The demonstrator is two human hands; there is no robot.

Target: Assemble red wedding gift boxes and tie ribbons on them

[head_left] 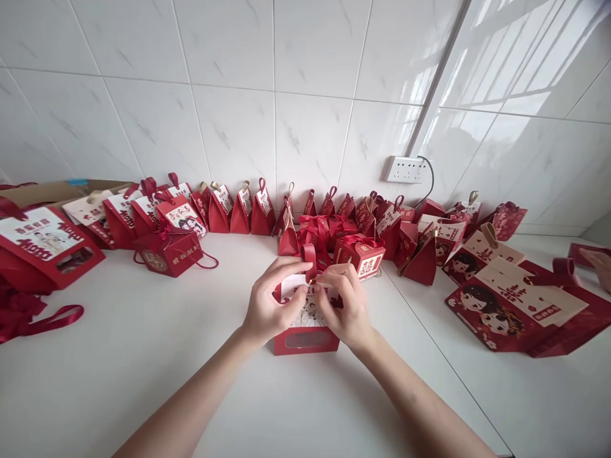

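Note:
A small red gift box with a white printed top and a dark window in its front stands on the white table in the middle. My left hand and my right hand are both on its top, fingers curled and pinched on the flaps. A red ribbon loop rises from the box between my fingertips.
A long row of red triangular and square gift boxes lines the tiled wall. Bigger red boxes lie at the left, flat red and cream ones at the right. A wall socket with a cable sits behind. Another person's hand shows at the far right.

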